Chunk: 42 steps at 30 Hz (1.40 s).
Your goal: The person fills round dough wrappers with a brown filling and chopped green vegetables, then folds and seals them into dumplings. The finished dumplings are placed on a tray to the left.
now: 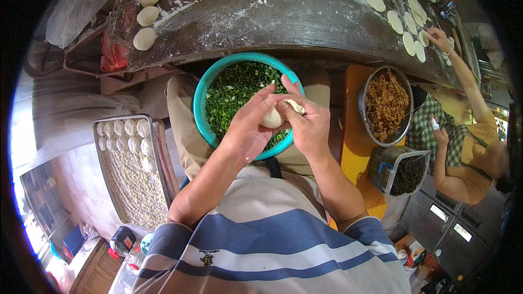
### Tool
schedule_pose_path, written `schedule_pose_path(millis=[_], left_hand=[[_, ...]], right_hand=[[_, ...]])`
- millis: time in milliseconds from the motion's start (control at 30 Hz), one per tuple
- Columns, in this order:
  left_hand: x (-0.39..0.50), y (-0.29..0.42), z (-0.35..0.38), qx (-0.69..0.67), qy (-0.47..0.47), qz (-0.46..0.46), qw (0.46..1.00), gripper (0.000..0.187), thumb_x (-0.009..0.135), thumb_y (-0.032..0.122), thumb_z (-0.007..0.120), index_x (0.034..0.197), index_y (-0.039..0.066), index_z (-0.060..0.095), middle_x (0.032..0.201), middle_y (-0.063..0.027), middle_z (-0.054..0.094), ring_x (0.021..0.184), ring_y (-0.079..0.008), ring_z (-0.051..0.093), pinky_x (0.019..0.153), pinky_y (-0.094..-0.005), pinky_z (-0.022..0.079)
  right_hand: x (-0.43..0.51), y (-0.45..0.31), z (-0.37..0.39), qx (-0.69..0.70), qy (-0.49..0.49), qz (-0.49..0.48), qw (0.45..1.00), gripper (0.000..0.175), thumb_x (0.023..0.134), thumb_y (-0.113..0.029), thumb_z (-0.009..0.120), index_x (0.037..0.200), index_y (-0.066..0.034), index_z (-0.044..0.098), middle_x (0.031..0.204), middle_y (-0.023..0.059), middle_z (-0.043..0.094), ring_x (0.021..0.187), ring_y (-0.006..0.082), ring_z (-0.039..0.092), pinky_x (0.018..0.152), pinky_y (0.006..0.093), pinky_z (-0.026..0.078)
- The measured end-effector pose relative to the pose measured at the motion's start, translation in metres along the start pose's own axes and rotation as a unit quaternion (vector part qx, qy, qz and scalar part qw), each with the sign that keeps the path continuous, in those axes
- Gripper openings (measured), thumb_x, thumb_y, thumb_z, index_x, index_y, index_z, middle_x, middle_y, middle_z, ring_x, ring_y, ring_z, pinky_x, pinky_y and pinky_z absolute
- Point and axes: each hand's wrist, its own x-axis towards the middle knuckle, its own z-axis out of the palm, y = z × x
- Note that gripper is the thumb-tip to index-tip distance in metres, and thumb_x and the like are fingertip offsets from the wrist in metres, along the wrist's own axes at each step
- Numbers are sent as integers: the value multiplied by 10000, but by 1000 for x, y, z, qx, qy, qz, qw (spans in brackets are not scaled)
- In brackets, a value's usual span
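Observation:
Between both my hands is a ball of filled or folded dough (272, 119), pale and smooth. My left hand (252, 124) cups it from the left. The thumb and fingers of my right hand (304, 120) pinch its gathered dough end (295, 107) on the right. Both hands are above a teal plastic basket (199, 110) of chopped green onions or chives (229, 102), which rests in my lap. Whether the dough ball contains filling cannot be seen.
A floured worktable (286, 20) bears dough balls (144, 39) at left and flat dough rounds (395, 22) at right. A metal bowl of brown filling (387, 106) and a plastic tub (402, 173) stand right. A metal tray (135, 188) holds shaped dough pieces at left. A co-worker (466, 147) reaches over the rounds.

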Motion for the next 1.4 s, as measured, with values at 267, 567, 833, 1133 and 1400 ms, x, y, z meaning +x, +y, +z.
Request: schedule_pose_path(millis=[267, 567, 833, 1133, 1400], left_hand=[[-3, 3, 5, 31, -41, 25, 998, 461, 1049, 392, 462, 1388, 80, 477, 1316, -95, 588, 1183, -217, 588, 957, -434, 526], [2, 8, -6, 27, -2, -141, 990, 498, 1046, 442, 435, 1403, 97, 476, 1252, -106, 603, 1174, -224, 587, 980, -444, 507], [0, -3, 5, -11, 17, -4, 1000, 509, 1021, 378, 540, 1403, 50, 471, 1337, -110, 567, 1239, -245, 566, 1036, -466, 476], [-2, 5, -2, -18, -3, -39, 999, 486, 1018, 282, 538, 1440, 57, 453, 1194, -104, 638, 1051, -222, 640, 830, -416, 573], [2, 8, -3, 32, -9, 2, 999, 620, 979, 215, 604, 1484, 10, 307, 1221, -112, 581, 1087, -198, 615, 917, -364, 545]], right_hand=[[-3, -6, 6, 140, 12, 69, 988, 203, 893, -49, 699, 1079, 22, 739, 1205, 162, 699, 1354, 288, 496, 1175, 391, 304], [0, -4, -2, 80, -38, 80, 993, 331, 894, -109, 726, 1198, 18, 689, 1260, 176, 669, 1344, 276, 506, 1182, 400, 296], [0, -2, 3, 99, 13, 15, 995, 179, 912, -125, 709, 1040, -12, 761, 1128, 187, 721, 1307, 299, 545, 1199, 409, 258], [-3, -2, 0, 207, 23, 74, 975, 395, 933, -122, 685, 1263, 85, 616, 1352, 227, 595, 1360, 252, 476, 1144, 369, 346], [-13, -4, -4, 68, -1, 31, 997, 304, 883, -129, 744, 1169, -30, 722, 1268, 131, 677, 1359, 286, 497, 1152, 414, 341]])
